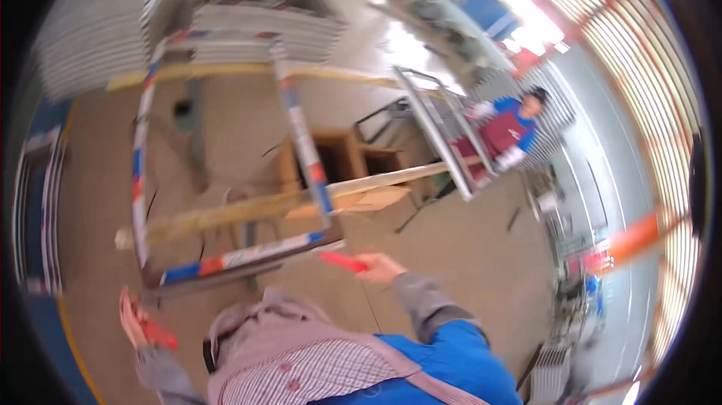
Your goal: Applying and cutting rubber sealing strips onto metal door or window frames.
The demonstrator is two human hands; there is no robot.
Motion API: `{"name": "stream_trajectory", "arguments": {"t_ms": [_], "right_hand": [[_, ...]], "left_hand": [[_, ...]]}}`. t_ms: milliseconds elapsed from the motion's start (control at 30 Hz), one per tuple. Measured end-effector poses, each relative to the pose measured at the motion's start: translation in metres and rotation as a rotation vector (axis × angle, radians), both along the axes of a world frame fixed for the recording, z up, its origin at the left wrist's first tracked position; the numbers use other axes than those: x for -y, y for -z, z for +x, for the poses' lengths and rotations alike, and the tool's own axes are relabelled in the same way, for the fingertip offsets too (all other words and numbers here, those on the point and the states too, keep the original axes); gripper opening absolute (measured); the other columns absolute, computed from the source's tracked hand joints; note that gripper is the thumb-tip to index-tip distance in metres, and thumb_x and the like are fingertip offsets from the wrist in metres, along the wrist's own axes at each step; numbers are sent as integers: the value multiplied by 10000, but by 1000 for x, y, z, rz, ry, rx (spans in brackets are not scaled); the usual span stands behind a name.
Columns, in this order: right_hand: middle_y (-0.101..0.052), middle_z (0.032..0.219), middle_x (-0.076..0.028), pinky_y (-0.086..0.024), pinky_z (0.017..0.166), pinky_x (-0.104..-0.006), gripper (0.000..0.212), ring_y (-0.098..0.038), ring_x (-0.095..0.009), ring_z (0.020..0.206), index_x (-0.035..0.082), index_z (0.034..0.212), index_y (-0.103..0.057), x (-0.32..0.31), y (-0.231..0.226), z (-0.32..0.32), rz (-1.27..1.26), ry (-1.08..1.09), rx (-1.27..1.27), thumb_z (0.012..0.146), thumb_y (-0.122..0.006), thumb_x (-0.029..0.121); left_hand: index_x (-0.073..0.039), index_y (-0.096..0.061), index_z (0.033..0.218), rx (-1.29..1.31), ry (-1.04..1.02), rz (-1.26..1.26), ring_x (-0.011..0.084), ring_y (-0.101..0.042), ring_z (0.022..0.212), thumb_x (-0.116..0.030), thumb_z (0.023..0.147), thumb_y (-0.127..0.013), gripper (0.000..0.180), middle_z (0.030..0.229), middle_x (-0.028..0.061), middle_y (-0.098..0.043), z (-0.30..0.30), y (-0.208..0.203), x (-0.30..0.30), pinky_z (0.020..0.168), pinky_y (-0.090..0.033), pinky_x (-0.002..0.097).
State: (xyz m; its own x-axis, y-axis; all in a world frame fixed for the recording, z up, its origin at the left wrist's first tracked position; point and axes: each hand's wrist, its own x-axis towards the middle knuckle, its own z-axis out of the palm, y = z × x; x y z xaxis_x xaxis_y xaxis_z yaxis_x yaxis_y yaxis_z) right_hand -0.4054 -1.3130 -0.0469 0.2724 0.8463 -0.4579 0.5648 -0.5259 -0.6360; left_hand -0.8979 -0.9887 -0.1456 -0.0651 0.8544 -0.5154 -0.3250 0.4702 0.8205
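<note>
A rectangular frame (307, 151) with a brown edge and white, blue and orange film rests across two long wooden bars. My right hand (382, 268) is closed round a slim red object (342, 260), its kind blurred, just off the frame's near right corner. Near the opposite lower corner, my left hand (132, 321) has its fingers stretched out, apart from the frame. A red patch (160, 336) shows at its palm; whether it is a separate thing or part of a glove I cannot tell.
Another person (505, 133) in a maroon apron stands at the far right beside a grey metal frame (432, 130). The wooden bar (391, 177) runs toward them. Brown boxes (323, 157) sit beneath. Stacked frames (263, 33) fill the back; more frames (37, 209) stand at the left.
</note>
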Motion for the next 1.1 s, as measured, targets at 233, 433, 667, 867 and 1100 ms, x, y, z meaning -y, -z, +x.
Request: {"name": "stream_trajectory", "arguments": {"t_ms": [233, 433, 667, 867, 1100], "right_hand": [[-542, 720, -152, -438, 591, -349, 191, -568, -243, 635, 23, 858, -489, -25, 36, -57, 375, 190, 28, 716, -578, 117], [-578, 721, -128, -471, 583, -328, 224, -585, -213, 617, 28, 921, -487, -6, 71, -49, 232, 490, -192, 744, -577, 130], [-604, 852, -170, -458, 689, -450, 261, -575, -353, 817, 121, 956, -543, 67, 141, -59, -57, 503, 160, 747, -572, 274], [-618, 912, -133, -455, 751, -431, 264, -581, -298, 899, 133, 940, -596, 118, 228, -44, -551, 280, 117, 721, -580, 279], [-618, 927, -123, -461, 754, -410, 225, -585, -279, 907, 153, 925, -612, 119, 216, -28, -562, 385, 187, 731, -556, 254]], "left_hand": [[-46, -539, 1028, -300, 399, 579, 129, -470, 517, -192, 880, -474, 218, 656, 38, -519, 124, 9, -54, 460, -362, 255], [-49, -500, 1070, -1324, 642, 826, 327, -567, 832, -175, 821, -512, 279, 866, 174, -594, 216, -39, -22, 693, -436, 405], [-71, -480, 866, -1397, 650, 788, 343, -566, 760, -159, 802, -531, 120, 782, 154, -590, 227, -43, -8, 640, -432, 437], [-75, -484, 879, -1387, 622, 830, 349, -566, 756, -144, 799, -531, 115, 773, 161, -589, 226, -40, -6, 635, -434, 437], [-66, -485, 876, -1407, 642, 815, 351, -568, 767, -139, 793, -540, 123, 787, 163, -592, 225, -42, -7, 637, -434, 440]]}}
